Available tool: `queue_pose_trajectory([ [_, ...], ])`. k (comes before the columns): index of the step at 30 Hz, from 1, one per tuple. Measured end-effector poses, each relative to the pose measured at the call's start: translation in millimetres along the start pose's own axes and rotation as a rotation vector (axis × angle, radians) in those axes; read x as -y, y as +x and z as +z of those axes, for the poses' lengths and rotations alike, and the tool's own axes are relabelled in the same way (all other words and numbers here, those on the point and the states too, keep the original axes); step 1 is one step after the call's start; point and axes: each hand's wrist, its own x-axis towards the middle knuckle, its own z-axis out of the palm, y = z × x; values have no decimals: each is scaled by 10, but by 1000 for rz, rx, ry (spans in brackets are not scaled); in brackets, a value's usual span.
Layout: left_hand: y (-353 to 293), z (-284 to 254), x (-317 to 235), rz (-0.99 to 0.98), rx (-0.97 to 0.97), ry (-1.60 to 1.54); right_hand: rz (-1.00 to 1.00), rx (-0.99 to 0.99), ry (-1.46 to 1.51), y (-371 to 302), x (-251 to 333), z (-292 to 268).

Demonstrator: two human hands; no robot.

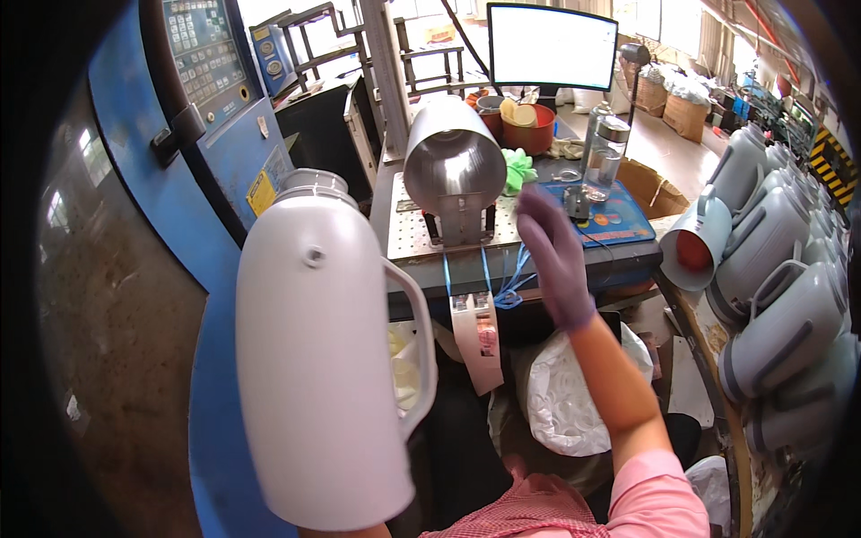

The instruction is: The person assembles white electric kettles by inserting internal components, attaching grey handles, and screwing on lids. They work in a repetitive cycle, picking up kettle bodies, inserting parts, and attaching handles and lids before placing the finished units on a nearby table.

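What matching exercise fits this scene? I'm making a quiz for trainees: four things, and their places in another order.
Things:
1. white jug shell
2. steel cylinder
3. monitor
4. grey jugs

Places:
A. stacked along the right edge
B. at the back of the bench, screen lit
C. on a stand at the bench's front edge
D. held up close at the left, handle to the right

The gloved right hand is raised in front of the bench, holding nothing.

Pairs: 1-D, 2-C, 3-B, 4-A
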Motion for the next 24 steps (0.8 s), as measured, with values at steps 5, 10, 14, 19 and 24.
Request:
queue_pose_trajectory([
  [5,491,154,-530,321,746,-126,468,288,685,-1299,311,-433],
  [10,808,396,-645,58,830,-869,451,274,631,-2059,423,-831],
  [14,823,1023,-1177,15,1030,-771,411,601,-44,-2564,770,-936],
  [19,526,1378,-1179,12,1010,-636,423,242,-496,-3233,1395,-1768],
  [24,258,1226,-1579,337,641,-566,376,-750,-1136,-4281,2445,-3135],
])
